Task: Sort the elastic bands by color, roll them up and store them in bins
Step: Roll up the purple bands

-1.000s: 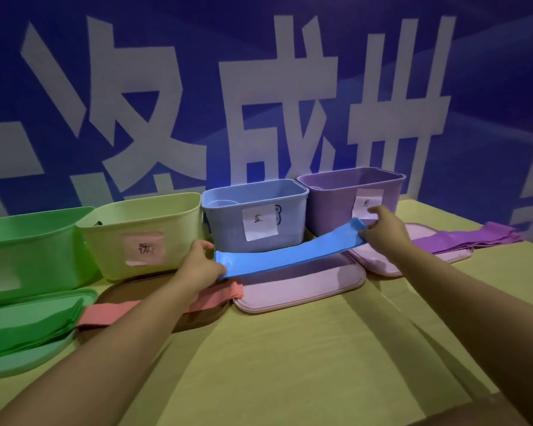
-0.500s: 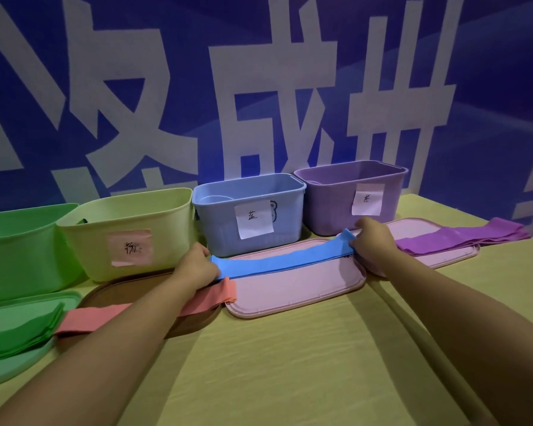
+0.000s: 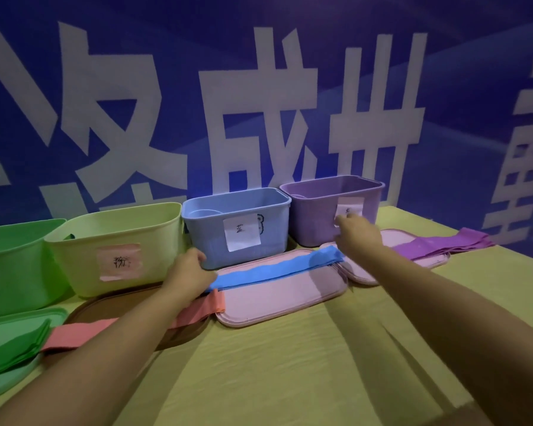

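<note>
A blue elastic band [image 3: 277,269] lies flat along the pink lid [image 3: 283,299] in front of the blue bin [image 3: 237,226]. My left hand [image 3: 188,276] presses on the band's left end. Lifted just above the band's right end, my right hand [image 3: 357,235] hangs in front of the purple bin [image 3: 330,207] with fingers loosely curled and nothing in them. A pink band [image 3: 83,332] lies across the brown lid [image 3: 130,312], partly under my left forearm. Purple bands [image 3: 443,245] lie on the right lid, green bands [image 3: 10,342] on the green lid.
A yellow-green bin [image 3: 117,241] with a pink label and a green bin [image 3: 13,265] stand at the left. All bins line the blue wall. A second pink lid [image 3: 366,272] lies under my right wrist. The yellow tablecloth [image 3: 274,379] spreads toward me.
The blue band came down from mid-air onto the pink lid. My right hand let go of its right end and rose toward the purple bin. My left hand stayed on the left end.
</note>
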A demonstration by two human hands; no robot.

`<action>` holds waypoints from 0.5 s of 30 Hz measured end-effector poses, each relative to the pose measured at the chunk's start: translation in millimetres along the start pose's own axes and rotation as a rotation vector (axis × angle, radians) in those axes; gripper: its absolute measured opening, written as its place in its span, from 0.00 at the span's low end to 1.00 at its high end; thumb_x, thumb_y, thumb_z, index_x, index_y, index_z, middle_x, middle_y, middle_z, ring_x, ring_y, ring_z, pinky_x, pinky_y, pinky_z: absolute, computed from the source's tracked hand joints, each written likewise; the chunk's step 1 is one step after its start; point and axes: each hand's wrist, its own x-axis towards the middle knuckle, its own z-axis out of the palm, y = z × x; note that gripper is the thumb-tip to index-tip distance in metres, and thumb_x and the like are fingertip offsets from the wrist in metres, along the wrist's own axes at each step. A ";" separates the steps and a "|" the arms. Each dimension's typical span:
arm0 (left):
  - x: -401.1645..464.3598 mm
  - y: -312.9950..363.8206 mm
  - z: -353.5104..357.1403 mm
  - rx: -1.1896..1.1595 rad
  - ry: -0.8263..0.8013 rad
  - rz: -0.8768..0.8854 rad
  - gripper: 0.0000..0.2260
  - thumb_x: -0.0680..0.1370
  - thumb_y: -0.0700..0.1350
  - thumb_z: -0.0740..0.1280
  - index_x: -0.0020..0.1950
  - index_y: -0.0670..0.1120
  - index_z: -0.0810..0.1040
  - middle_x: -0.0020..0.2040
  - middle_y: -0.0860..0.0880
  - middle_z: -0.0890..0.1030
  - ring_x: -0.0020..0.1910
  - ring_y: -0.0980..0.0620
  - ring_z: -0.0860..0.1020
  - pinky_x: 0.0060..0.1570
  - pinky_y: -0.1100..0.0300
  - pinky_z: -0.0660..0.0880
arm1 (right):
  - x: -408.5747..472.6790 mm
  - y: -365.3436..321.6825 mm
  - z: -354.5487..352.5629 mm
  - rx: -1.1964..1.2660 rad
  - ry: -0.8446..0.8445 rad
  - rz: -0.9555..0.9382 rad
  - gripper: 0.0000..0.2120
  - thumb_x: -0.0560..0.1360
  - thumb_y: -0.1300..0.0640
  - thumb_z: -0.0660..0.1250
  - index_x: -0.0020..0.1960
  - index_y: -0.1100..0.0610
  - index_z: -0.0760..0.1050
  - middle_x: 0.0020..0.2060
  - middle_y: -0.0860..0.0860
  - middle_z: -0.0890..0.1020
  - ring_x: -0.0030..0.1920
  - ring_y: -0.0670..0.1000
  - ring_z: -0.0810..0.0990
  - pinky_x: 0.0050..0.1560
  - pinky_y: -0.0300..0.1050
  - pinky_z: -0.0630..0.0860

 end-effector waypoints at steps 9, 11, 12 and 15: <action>-66.8 76.4 30.6 -0.332 -0.221 0.191 0.14 0.72 0.43 0.72 0.55 0.48 0.74 0.53 0.51 0.77 0.45 0.52 0.75 0.41 0.58 0.71 | -26.4 58.9 -14.9 0.041 -0.196 0.165 0.23 0.74 0.46 0.67 0.64 0.57 0.70 0.58 0.56 0.77 0.54 0.56 0.76 0.49 0.46 0.74; -77.1 85.5 40.1 -0.326 -0.267 0.215 0.14 0.73 0.44 0.72 0.56 0.48 0.74 0.53 0.52 0.77 0.45 0.53 0.76 0.43 0.58 0.72 | -25.8 63.1 -7.9 0.014 -0.253 0.202 0.25 0.73 0.45 0.68 0.64 0.57 0.69 0.57 0.55 0.78 0.54 0.55 0.76 0.50 0.46 0.75; -79.8 89.2 43.1 -0.329 -0.278 0.224 0.14 0.73 0.44 0.72 0.57 0.48 0.74 0.54 0.52 0.77 0.45 0.53 0.76 0.44 0.58 0.72 | -24.3 64.9 -6.2 0.001 -0.286 0.210 0.27 0.72 0.44 0.69 0.65 0.57 0.69 0.57 0.55 0.78 0.54 0.55 0.76 0.51 0.47 0.76; -83.1 98.3 47.3 -0.332 -0.290 0.234 0.14 0.73 0.44 0.71 0.57 0.49 0.73 0.54 0.53 0.77 0.46 0.54 0.76 0.45 0.58 0.73 | -17.0 68.0 -4.6 -0.074 -0.382 0.190 0.26 0.70 0.44 0.70 0.62 0.56 0.71 0.54 0.54 0.78 0.53 0.56 0.76 0.51 0.47 0.74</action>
